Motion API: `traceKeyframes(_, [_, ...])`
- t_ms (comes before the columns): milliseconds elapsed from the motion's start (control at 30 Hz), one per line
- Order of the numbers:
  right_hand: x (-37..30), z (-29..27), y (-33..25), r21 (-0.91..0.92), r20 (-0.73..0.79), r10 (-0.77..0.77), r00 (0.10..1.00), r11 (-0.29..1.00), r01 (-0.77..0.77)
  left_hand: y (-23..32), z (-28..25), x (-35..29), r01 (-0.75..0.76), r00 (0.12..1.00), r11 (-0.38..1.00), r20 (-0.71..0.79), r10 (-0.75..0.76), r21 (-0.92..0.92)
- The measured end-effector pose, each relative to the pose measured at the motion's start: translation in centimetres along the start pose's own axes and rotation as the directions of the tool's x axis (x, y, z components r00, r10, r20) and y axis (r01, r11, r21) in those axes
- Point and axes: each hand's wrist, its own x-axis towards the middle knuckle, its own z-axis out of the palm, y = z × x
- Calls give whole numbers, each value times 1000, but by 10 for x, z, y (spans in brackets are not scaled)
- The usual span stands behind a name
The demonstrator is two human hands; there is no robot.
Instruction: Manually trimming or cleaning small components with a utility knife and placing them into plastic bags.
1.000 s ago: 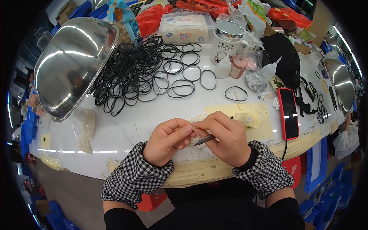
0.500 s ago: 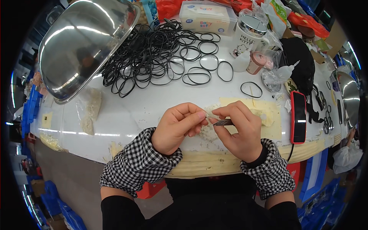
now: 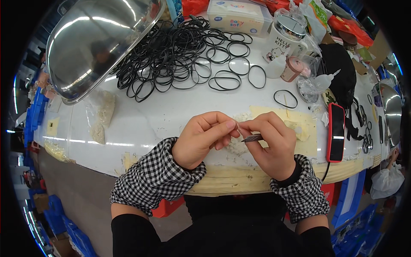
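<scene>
Near the table's front edge, my left hand (image 3: 199, 139) is closed, thumb and index finger pinching a tiny pale piece that I cannot make out well. My right hand (image 3: 276, 147) holds a small dark pointed blade (image 3: 252, 138) between thumb and fingers, its tip toward the left. The right index fingertip meets the pinched piece at my left fingertips. Below both hands, small whitish crumbs (image 3: 238, 147) lie scattered on the white table (image 3: 150, 122). A yellow sheet (image 3: 309, 147) lies partly under my right hand.
A large heap of black rubber bands (image 3: 160, 55) spreads across the back, beside a steel bowl (image 3: 98, 47). A clear bag (image 3: 102, 118) lies left. A red-cased phone (image 3: 336, 132) is at right. Behind stand a white mug (image 3: 278, 47), a pink cup (image 3: 292, 70) and a plastic box (image 3: 239, 19).
My right index finger has moved left to meet my left fingertips, closing the small gap between the hands. The whole view has shifted slightly; the blade remains in my right hand.
</scene>
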Motion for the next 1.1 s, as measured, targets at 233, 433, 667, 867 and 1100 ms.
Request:
traceKeyframes(233, [2, -3, -5, 83, 25, 48, 999, 995, -50, -2, 0, -1, 2, 1000, 1000, 6, -2, -4])
traceKeyframes(433, [1, -1, -5, 137, 36, 92, 995, 986, -96, -2, 4, -1, 8, 1000, 1000, -19, -8, 15])
traceKeyframes(667, [0, 2, -5, 148, 11, 87, 996, 985, -87, -5, 3, 1, 18, 997, 996, 75, -11, -90])
traceKeyframes(867, [5, -8, -6, -138, 92, 64, 994, 989, -51, 2, 2, 0, 96, 986, 983, 153, -72, -158])
traceKeyframes(1100, [1, -6, -4, -198, 117, 67, 991, 979, -42, 2, -2, 1, 123, 952, 982, 296, -76, -144])
